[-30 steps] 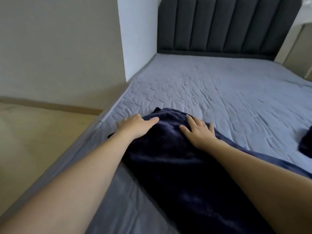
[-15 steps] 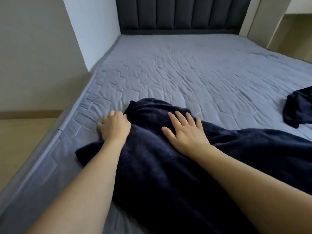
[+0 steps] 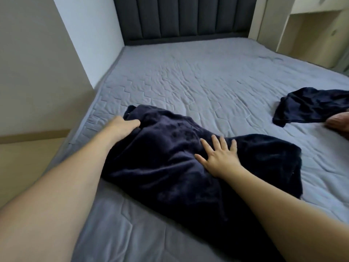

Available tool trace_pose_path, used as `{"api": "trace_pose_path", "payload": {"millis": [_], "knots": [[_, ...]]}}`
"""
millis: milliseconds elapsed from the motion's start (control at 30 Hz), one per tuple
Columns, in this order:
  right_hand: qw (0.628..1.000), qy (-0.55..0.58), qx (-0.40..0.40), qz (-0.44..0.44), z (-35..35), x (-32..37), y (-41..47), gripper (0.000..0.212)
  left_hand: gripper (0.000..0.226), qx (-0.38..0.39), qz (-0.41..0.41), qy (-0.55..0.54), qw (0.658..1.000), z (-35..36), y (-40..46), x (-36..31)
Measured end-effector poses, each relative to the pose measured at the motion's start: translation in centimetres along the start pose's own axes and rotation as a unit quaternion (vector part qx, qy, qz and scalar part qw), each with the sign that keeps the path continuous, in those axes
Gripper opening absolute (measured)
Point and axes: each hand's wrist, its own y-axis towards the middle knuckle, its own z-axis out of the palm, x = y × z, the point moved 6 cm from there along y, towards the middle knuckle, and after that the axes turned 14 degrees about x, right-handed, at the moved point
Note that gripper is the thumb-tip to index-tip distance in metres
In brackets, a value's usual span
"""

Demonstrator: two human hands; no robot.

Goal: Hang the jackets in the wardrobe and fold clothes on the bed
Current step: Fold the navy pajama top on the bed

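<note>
Grey quilted bedding fills most of what I'm seeing, the bed (image 3: 198, 82) running away toward twelve o'clock, where a dark padded headboard (image 3: 181, 17) with upright panels closes it off. No brand, label or writing that I can read anywhere, not on the cloth and not on the furniture.

At ten o'clock a pale wall (image 3: 37, 63) juts in with a white corner, and a strip of light floor (image 3: 28, 154) shows at nine. Up at two o'clock, a cream cabinet (image 3: 306, 25) stands beside the bed, cut off by the edge.

Dead centre, the dark blue fleece garment (image 3: 170, 167) lies crumpled on the bed, stretching from the middle down toward five o'clock, where it runs out of view. What kind of garment it is I can't make out.

My left hand (image 3: 120, 127) is at its upper corner, around ten o'clock of the heap, fingers curled into the fabric and gripping it; the fingertips are buried in the folds. My right hand (image 3: 221, 157) rests flat on top of the same garment, fingers spread and straight, pressing down. The two hands sit well apart.

Over at three o'clock a second dark garment (image 3: 309, 106) lies rumpled near the bed's right side, partly cut off. Just beside it, a pinkish ribbed thing (image 3: 340, 121) pokes in from the edge, too cropped to identify.
</note>
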Motion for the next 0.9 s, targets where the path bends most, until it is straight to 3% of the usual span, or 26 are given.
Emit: {"api": "trace_pose_path", "payload": {"millis": [133,200,300,333,400,433,500,633,667,733,800,833,867,900], "knots": [[0.991,0.120,0.043,-0.049,-2.3,-1.5,-0.5,0.071,0.048,-0.145,0.055,0.213,0.965,-1.2,-7.1,-9.4],[0.975,0.220,-0.001,-0.026,-4.6,-5.8,-2.5,0.057,0.043,-0.157,0.095,0.272,0.945,0.2,-10.3,-14.3],[0.934,0.341,-0.067,0.084,-6.3,-16.4,-6.1,0.041,0.039,-0.129,0.140,0.344,0.919,4.8,-14.9,-20.6],[0.896,0.432,-0.039,0.097,-5.6,-19.3,-7.3,0.039,0.041,-0.124,0.151,0.360,0.912,6.9,-16.7,-22.3],[0.760,0.637,0.085,0.097,-2.9,-21.7,-9.7,0.035,0.047,-0.116,0.185,0.383,0.898,11.9,-20.0,-24.8],[0.711,0.684,0.129,0.101,-1.9,-22.1,-10.8,0.035,0.048,-0.103,0.203,0.390,0.892,14.9,-21.5,-25.6],[0.668,0.718,0.176,0.083,-0.7,-21.9,-11.8,0.045,0.046,-0.035,0.208,0.401,0.891,21.3,-23.8,-25.9],[0.544,0.807,0.227,-0.038,-1.2,-22.0,-12.2,0.084,0.042,0.217,0.134,0.437,0.863,31.6,-26.1,-23.2],[0.543,0.802,0.241,-0.065,-1.4,-22.1,-12.3,0.085,0.038,0.247,0.133,0.432,0.857,32.2,-26.0,-22.9],[0.589,0.763,0.254,-0.077,-1.5,-22.6,-12.3,0.091,0.031,0.305,0.142,0.365,0.868,31.4,-25.3,-22.9],[0.647,0.716,0.257,-0.057,-1.4,-22.0,-11.9,0.089,0.021,0.347,0.137,0.163,0.913,28.6,-23.9,-23.0],[0.662,0.702,0.258,-0.052,-1.5,-21.2,-11.6,0.083,0.027,0.303,0.137,0.081,0.940,26.1,-22.6,-23.1],[0.656,0.709,0.254,-0.051,-1.4,-20.2,-11.2,0.077,0.030,0.213,0.151,0.039,0.964,23.2,-20.9,-23.0],[0.626,0.739,0.242,-0.049,-1.3,-19.1,-10.6,0.073,0.026,0.087,0.168,0.063,0.980,20.1,-19.3,-22.3]]}}
